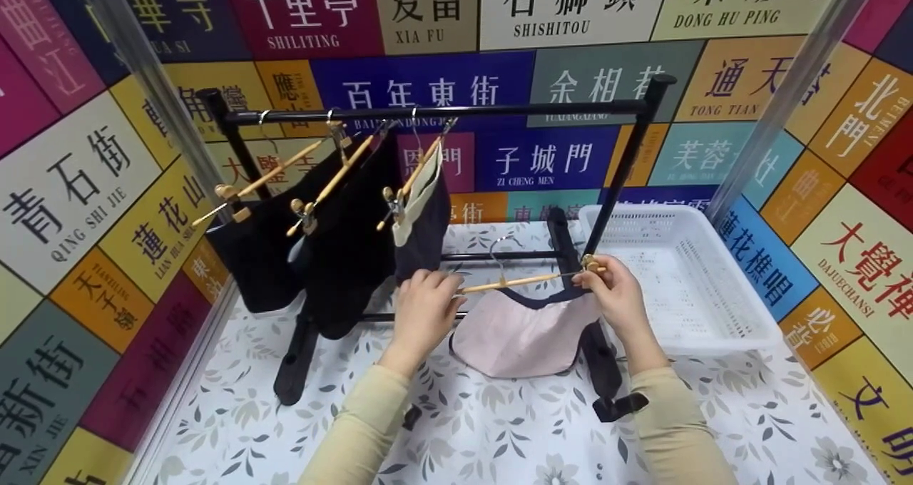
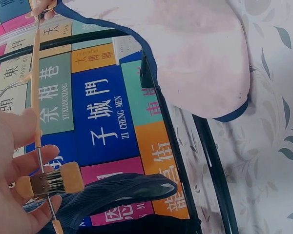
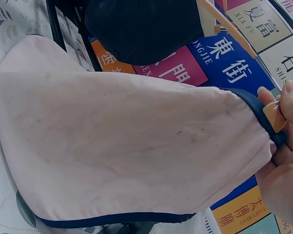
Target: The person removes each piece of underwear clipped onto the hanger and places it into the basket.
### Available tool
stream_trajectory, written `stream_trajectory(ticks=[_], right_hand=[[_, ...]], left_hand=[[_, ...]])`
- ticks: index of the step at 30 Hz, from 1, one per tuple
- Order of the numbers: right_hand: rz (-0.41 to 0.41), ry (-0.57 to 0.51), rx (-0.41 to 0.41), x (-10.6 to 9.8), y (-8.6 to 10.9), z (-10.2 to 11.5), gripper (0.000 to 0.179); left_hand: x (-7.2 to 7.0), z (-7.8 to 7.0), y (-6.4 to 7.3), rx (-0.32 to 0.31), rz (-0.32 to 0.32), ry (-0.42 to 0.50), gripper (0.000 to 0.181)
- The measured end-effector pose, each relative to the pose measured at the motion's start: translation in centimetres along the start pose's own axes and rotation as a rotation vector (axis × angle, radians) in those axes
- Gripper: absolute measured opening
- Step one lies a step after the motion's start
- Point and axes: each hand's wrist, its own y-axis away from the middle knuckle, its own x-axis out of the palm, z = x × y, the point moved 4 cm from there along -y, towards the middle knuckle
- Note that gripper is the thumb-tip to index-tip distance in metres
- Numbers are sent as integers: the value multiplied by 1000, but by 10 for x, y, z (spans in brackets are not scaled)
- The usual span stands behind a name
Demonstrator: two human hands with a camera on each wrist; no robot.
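A wooden clip hanger [image 1: 524, 281] with a metal hook is held level in front of the rack by both hands. My left hand [image 1: 428, 314] grips its left end, fingers around the bar beside a wooden clip [image 2: 72, 176] that has no cloth in it. At the other end my right hand [image 1: 619, 296] pinches a clip [image 3: 275, 116] at the navy edge of a pale pink cloth piece [image 1: 524, 335]. This cloth hangs from that right end, its left part drooping below the bar.
A black garment rack [image 1: 456, 113] bears several clip hangers with dark garments [image 1: 356, 249] and a navy piece with a cream band [image 1: 422, 221]. A white plastic basket [image 1: 742, 285] stands on the right. Leaf-patterned covering lies on the table [image 1: 513, 428]; printed panels surround it.
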Motion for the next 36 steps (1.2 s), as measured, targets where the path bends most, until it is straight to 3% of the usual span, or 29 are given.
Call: stream_trajectory(ticks=[10, 17, 23, 36], right_hand=[[10, 27, 10, -1, 1, -1, 27], [4, 17, 20, -7, -6, -30, 28], [18, 2, 17, -8, -4, -35, 28], [104, 70, 53, -7, 6, -5, 26]], left_hand=[[-1, 0, -2, 9, -18, 30, 8], [0, 0, -2, -5, 4, 28, 8], [1, -2, -1, -6, 7, 24, 7], [4, -4, 0, -26, 54, 7, 7]])
